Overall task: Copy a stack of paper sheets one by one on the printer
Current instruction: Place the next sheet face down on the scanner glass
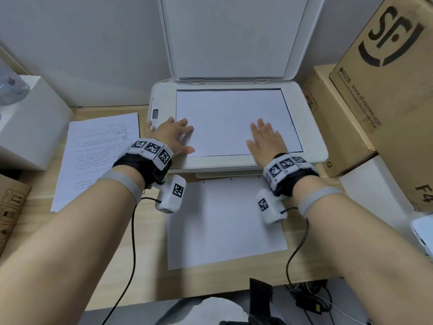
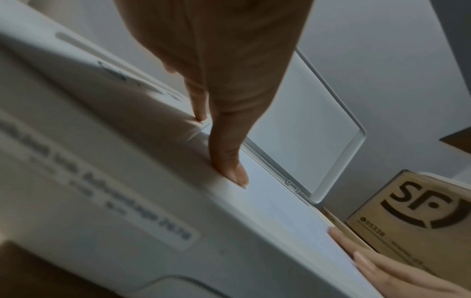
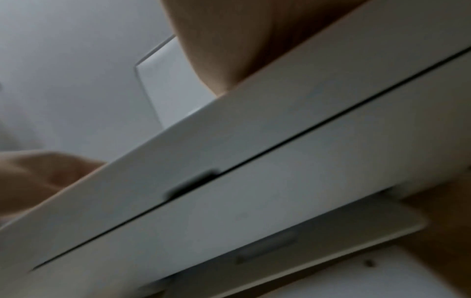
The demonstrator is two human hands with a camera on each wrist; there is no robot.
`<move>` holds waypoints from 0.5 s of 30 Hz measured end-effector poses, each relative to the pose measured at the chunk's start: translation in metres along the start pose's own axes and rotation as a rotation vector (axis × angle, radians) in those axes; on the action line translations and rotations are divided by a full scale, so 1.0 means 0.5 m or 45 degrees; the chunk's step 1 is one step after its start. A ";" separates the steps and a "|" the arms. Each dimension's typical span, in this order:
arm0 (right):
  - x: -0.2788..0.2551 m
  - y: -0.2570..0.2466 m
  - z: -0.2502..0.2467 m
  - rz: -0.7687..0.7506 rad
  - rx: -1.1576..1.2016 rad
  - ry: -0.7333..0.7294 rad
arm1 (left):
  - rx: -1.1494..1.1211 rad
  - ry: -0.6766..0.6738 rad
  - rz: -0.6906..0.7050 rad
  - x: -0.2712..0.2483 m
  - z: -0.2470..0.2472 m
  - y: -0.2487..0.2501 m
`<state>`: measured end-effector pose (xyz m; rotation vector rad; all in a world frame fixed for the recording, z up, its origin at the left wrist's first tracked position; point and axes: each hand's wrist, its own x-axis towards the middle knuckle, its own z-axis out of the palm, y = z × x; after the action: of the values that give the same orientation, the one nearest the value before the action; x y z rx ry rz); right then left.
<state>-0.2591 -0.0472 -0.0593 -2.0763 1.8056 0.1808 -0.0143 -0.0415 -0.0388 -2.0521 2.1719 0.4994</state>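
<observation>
A white printer [image 1: 314, 151] stands at the back of the desk with its scanner lid [image 1: 232, 36] raised. A white sheet [image 1: 232, 113] lies flat on the scanner glass. My left hand [image 1: 174, 136] rests with straight fingers on the sheet's left edge; its fingers [image 2: 229, 161] press the paper in the left wrist view. My right hand [image 1: 266, 139] lies flat on the sheet's lower right part. A stack of printed sheets [image 1: 98, 158] lies on the desk left of the printer. A blank sheet [image 1: 222, 226] lies in front of the printer.
Cardboard boxes [image 1: 384, 95] stand close against the printer's right side. A white box [image 1: 30, 123] sits at the left and another carton [image 1: 11, 207] at the near left. Cables [image 1: 307, 299] hang below the desk's front edge.
</observation>
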 end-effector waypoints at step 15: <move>0.087 -0.213 -0.038 -0.262 -0.011 -0.234 | 0.157 -0.042 -0.006 0.064 -0.018 -0.005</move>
<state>-0.1510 -0.0838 -0.0357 -2.1574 1.4778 0.3115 -0.0131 -0.0745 -0.0406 -1.9706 2.1218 0.3855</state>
